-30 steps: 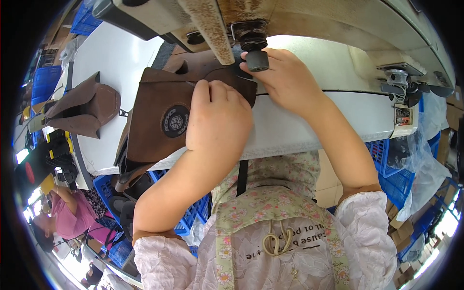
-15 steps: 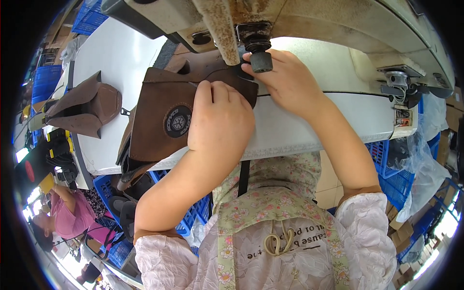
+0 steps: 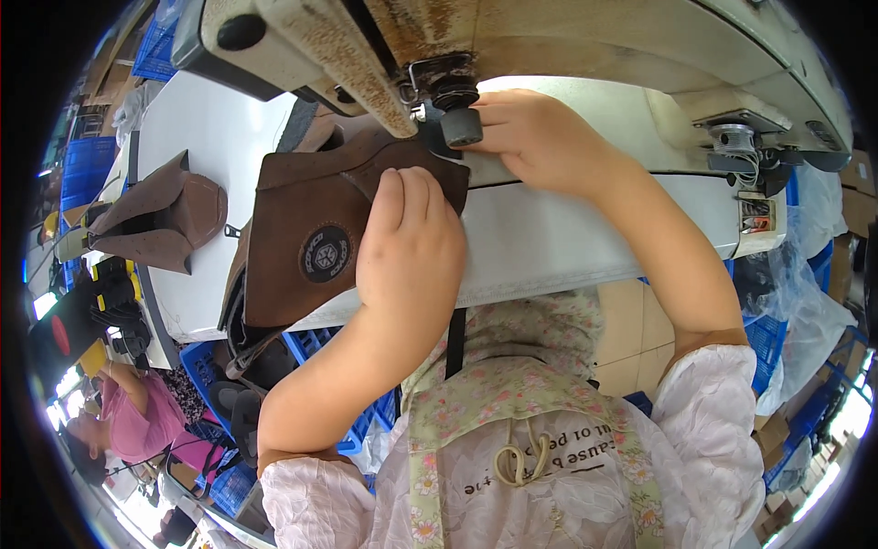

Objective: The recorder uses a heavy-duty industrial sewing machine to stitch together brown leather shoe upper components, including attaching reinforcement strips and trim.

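From far away, I see the left hand [image 3: 412,240] with bent fingers on the brown leather boot upper [image 3: 279,206], maybe to make it lie flat; I can't tell if they pinch. The upper sits on the white table [image 3: 558,233], under the sewing machine [image 3: 585,46]. The right hand [image 3: 530,137] is by the dark knob [image 3: 461,126], perhaps to guide the edge; its fingertips hide, so I can't tell their grip. Dark shoe parts [image 3: 241,404] sit in a blue crate [image 3: 195,366] below.

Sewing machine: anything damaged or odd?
Yes: the slanted bar is speckled brown, and the pale casing is stained brown above the grey knob. Patchy against cleaner paint; rust or grime, can't tell. Brown leather upper: nothing stands out.
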{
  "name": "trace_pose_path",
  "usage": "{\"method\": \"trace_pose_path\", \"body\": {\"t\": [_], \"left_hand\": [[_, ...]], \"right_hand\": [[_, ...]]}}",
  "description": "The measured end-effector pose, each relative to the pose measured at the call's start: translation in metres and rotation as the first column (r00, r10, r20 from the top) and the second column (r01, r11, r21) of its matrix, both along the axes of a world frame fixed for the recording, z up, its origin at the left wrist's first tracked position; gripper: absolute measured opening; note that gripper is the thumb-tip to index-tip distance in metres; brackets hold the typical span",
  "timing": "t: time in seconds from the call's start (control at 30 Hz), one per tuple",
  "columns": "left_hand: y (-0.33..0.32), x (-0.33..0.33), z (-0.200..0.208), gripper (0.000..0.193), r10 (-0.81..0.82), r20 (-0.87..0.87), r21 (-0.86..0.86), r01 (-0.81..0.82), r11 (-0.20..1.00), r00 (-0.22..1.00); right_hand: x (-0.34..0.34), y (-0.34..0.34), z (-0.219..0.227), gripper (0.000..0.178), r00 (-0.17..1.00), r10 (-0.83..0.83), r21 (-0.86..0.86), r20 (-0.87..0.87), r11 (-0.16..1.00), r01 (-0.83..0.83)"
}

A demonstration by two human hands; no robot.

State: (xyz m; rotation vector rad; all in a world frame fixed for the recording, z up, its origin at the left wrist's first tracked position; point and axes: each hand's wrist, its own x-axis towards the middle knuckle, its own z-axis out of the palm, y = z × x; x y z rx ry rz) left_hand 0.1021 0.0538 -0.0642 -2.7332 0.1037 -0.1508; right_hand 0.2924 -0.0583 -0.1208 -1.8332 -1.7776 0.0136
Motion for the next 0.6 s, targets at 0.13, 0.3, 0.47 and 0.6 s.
{"method": "trace_pose_path", "body": {"t": [0.13, 0.3, 0.47, 0.6], "left_hand": [[-0.014, -0.002, -0.005, 0.039, 0.046, -0.060, 0.124, -0.038, 0.991, 0.997], [-0.019, -0.003, -0.009, 0.040, 0.105, -0.007, 0.102, -0.104, 0.989, 0.994], [-0.014, 0.003, -0.018, 0.034, 0.036, 0.006, 0.125, -0.036, 0.991, 0.999], [-0.008, 0.008, -0.022, 0.027, 0.002, 0.084, 0.098, -0.010, 0.995, 0.996]], "right_hand": [[0.007, 0.003, 0.003, 0.031, 0.997, 0.066, -0.040, -0.047, 0.997, -0.068], [0.007, 0.001, -0.007, 0.034, 0.997, 0.075, 0.060, 0.008, 0.995, -0.075], [0.008, -0.002, -0.013, 0.035, 0.993, 0.086, 0.103, 0.076, 0.990, -0.094], [0.003, -0.002, -0.015, 0.035, 0.993, 0.087, 0.132, 0.082, 0.986, -0.097]]}}
